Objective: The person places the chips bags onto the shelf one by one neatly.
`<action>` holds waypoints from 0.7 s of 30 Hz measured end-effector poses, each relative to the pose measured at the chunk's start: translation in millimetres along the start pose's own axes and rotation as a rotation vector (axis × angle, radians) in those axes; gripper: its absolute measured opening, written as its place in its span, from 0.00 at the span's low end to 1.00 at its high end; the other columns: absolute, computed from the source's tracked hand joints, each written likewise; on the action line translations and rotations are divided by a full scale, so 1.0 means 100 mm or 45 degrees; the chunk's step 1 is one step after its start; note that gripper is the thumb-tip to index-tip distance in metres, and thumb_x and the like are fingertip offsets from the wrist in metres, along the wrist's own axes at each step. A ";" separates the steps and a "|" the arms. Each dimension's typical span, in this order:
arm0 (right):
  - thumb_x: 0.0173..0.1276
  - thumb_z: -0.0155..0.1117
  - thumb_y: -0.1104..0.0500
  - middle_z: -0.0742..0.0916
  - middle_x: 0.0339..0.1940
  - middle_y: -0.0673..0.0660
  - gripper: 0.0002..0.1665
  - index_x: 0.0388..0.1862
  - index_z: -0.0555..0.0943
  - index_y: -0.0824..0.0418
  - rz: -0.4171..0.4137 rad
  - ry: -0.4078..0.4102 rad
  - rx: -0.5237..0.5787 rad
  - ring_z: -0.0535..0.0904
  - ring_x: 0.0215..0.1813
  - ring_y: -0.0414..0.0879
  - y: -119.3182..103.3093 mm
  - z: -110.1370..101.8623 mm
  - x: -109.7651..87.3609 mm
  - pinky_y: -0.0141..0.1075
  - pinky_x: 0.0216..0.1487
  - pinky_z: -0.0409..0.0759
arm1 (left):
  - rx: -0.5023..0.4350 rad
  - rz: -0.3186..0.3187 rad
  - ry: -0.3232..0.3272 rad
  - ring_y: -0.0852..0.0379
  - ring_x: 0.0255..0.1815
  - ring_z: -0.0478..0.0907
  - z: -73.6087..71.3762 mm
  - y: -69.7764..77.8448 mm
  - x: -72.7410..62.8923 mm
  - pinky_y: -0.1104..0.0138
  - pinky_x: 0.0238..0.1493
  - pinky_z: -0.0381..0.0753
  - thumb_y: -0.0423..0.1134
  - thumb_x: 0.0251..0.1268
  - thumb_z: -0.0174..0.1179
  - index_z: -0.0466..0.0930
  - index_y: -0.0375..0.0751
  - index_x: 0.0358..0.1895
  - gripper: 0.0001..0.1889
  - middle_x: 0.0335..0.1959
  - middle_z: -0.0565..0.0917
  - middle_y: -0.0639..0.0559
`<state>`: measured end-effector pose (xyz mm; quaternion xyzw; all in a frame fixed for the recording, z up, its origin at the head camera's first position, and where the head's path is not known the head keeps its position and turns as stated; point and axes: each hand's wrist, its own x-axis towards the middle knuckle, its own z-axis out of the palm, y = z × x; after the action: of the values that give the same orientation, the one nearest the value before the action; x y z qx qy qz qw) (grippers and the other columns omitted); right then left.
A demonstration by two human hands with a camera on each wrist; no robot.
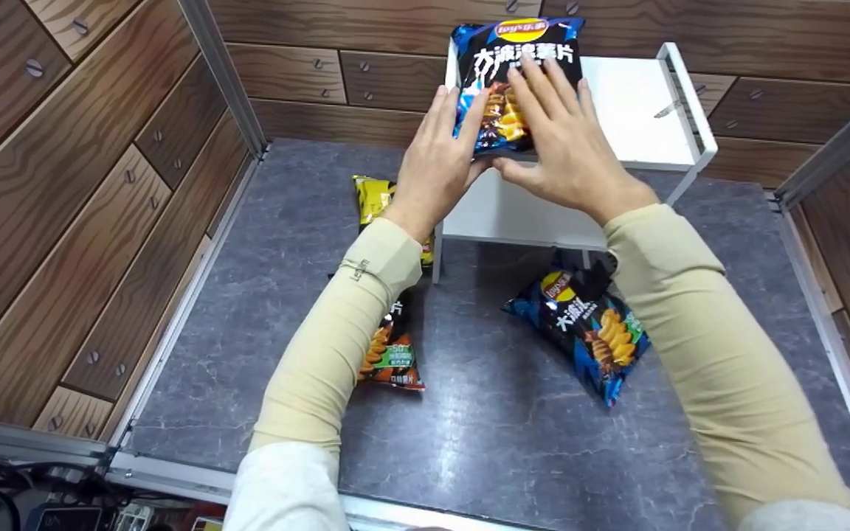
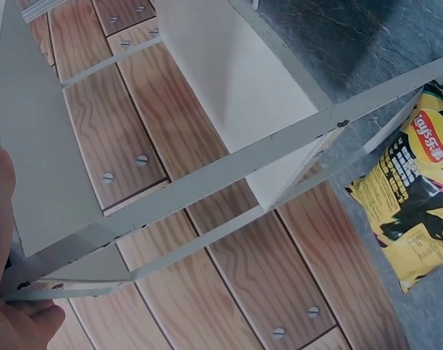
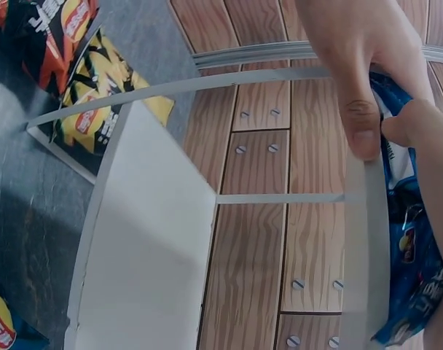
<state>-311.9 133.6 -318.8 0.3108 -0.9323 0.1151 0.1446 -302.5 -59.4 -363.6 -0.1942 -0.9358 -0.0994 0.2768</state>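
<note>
A black and blue Lay's chip bag [image 1: 499, 110] lies face up on the top level of a small white two-level shelf [image 1: 631, 110]. My left hand [image 1: 436, 158] rests along the bag's left side with its fingers straight. Spread over the bag's right half, my right hand [image 1: 565, 140] presses with straight fingers. Both thumbs are near the front edge of the top level. In the right wrist view the bag [image 3: 407, 248] shows along the white shelf edge, between that edge and my right hand [image 3: 429, 153].
Right of the shelf, another black and blue chip bag [image 1: 587, 324] lies on the grey floor [image 1: 469, 442]. A yellow bag [image 1: 373, 199] lies left of the shelf, with a black and orange bag [image 1: 395, 361] partly under my left arm. Wood-patterned panels [image 1: 122, 192] surround the floor.
</note>
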 end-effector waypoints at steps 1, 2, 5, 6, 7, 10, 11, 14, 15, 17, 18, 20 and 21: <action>0.67 0.62 0.39 0.49 0.84 0.56 0.56 0.83 0.45 0.55 -0.004 0.007 0.010 0.40 0.84 0.55 0.02 0.00 -0.02 0.62 0.80 0.39 | -0.006 -0.002 0.000 0.38 0.78 0.57 0.00 0.00 0.00 0.58 0.80 0.56 0.59 0.71 0.53 0.55 0.43 0.78 0.39 0.74 0.63 0.30; 0.67 0.62 0.39 0.49 0.84 0.55 0.56 0.83 0.45 0.55 -0.010 0.015 0.017 0.40 0.84 0.55 0.03 0.00 -0.04 0.62 0.80 0.39 | -0.014 -0.003 0.000 0.38 0.78 0.56 0.00 0.00 0.00 0.58 0.80 0.56 0.59 0.71 0.53 0.55 0.43 0.78 0.39 0.74 0.63 0.30; 0.67 0.62 0.40 0.49 0.84 0.54 0.55 0.83 0.45 0.54 -0.022 0.032 0.032 0.40 0.84 0.53 0.09 -0.02 -0.13 0.60 0.81 0.38 | -0.042 -0.003 0.006 0.38 0.79 0.56 0.00 0.00 0.00 0.58 0.81 0.55 0.60 0.70 0.53 0.56 0.43 0.78 0.40 0.74 0.63 0.30; 0.67 0.62 0.41 0.49 0.84 0.54 0.55 0.83 0.45 0.54 -0.026 0.036 0.034 0.41 0.84 0.53 0.12 -0.03 -0.16 0.59 0.81 0.38 | -0.051 -0.001 0.008 0.38 0.78 0.56 0.00 0.01 0.00 0.58 0.81 0.55 0.61 0.70 0.53 0.56 0.42 0.78 0.40 0.74 0.63 0.30; 0.67 0.62 0.41 0.48 0.84 0.54 0.55 0.83 0.45 0.54 -0.028 0.037 0.030 0.41 0.84 0.53 0.14 -0.04 -0.20 0.58 0.82 0.38 | -0.059 0.000 0.009 0.37 0.78 0.56 0.00 0.00 0.00 0.58 0.81 0.55 0.61 0.69 0.53 0.56 0.42 0.78 0.40 0.74 0.63 0.30; 0.67 0.63 0.41 0.48 0.84 0.53 0.55 0.83 0.45 0.53 -0.030 0.035 0.031 0.42 0.84 0.53 0.20 -0.07 -0.30 0.56 0.82 0.37 | -0.068 -0.008 0.000 0.37 0.79 0.56 -0.01 0.00 -0.01 0.58 0.81 0.55 0.62 0.69 0.52 0.55 0.42 0.78 0.41 0.74 0.63 0.30; 0.67 0.63 0.41 0.48 0.84 0.53 0.55 0.83 0.45 0.53 -0.034 0.040 0.035 0.42 0.84 0.54 0.22 -0.08 -0.34 0.56 0.82 0.37 | -0.070 -0.011 -0.005 0.38 0.79 0.55 -0.01 0.00 -0.01 0.58 0.81 0.55 0.62 0.69 0.52 0.55 0.42 0.78 0.42 0.74 0.62 0.30; 0.68 0.63 0.42 0.49 0.84 0.52 0.54 0.83 0.45 0.53 -0.047 0.062 0.065 0.44 0.84 0.53 0.26 -0.13 -0.45 0.53 0.83 0.36 | -0.066 -0.021 -0.018 0.38 0.79 0.54 -0.01 0.00 -0.02 0.59 0.81 0.54 0.62 0.68 0.52 0.54 0.42 0.78 0.42 0.74 0.62 0.31; 0.68 0.63 0.43 0.50 0.84 0.52 0.53 0.83 0.46 0.53 -0.054 0.077 0.078 0.45 0.84 0.53 0.28 -0.14 -0.50 0.53 0.83 0.37 | -0.068 -0.022 -0.021 0.39 0.80 0.54 -0.01 0.01 -0.01 0.59 0.81 0.53 0.63 0.68 0.52 0.54 0.42 0.79 0.43 0.75 0.62 0.31; 0.68 0.64 0.45 0.52 0.84 0.53 0.52 0.82 0.48 0.53 -0.068 0.111 0.102 0.48 0.83 0.53 0.29 -0.17 -0.58 0.51 0.83 0.38 | -0.070 -0.025 -0.028 0.39 0.80 0.54 -0.01 0.00 -0.02 0.60 0.81 0.52 0.63 0.68 0.52 0.53 0.42 0.79 0.43 0.75 0.61 0.31; 0.68 0.64 0.47 0.53 0.84 0.54 0.51 0.82 0.49 0.54 -0.075 0.134 0.114 0.49 0.83 0.53 0.29 -0.18 -0.62 0.51 0.83 0.40 | -0.070 -0.025 -0.029 0.39 0.80 0.53 -0.01 0.00 -0.02 0.60 0.81 0.52 0.63 0.68 0.52 0.52 0.42 0.79 0.43 0.75 0.61 0.32; 0.68 0.64 0.49 0.56 0.83 0.56 0.49 0.81 0.51 0.56 -0.093 0.184 0.114 0.53 0.81 0.55 0.30 -0.19 -0.72 0.52 0.83 0.44 | -0.071 -0.029 -0.032 0.39 0.80 0.53 -0.02 0.00 -0.02 0.60 0.81 0.52 0.63 0.68 0.52 0.52 0.41 0.79 0.44 0.75 0.61 0.32; 0.68 0.64 0.51 0.57 0.82 0.57 0.48 0.81 0.53 0.57 -0.103 0.208 0.108 0.56 0.81 0.57 0.30 -0.19 -0.76 0.52 0.83 0.46 | -0.069 -0.032 -0.033 0.40 0.80 0.53 -0.02 -0.01 -0.02 0.59 0.81 0.53 0.63 0.68 0.52 0.52 0.40 0.79 0.44 0.76 0.61 0.32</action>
<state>-268.4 203.9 -331.1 0.3435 -0.8984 0.1735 0.2116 -300.0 -61.2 -363.0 -0.1913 -0.9386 -0.1258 0.2581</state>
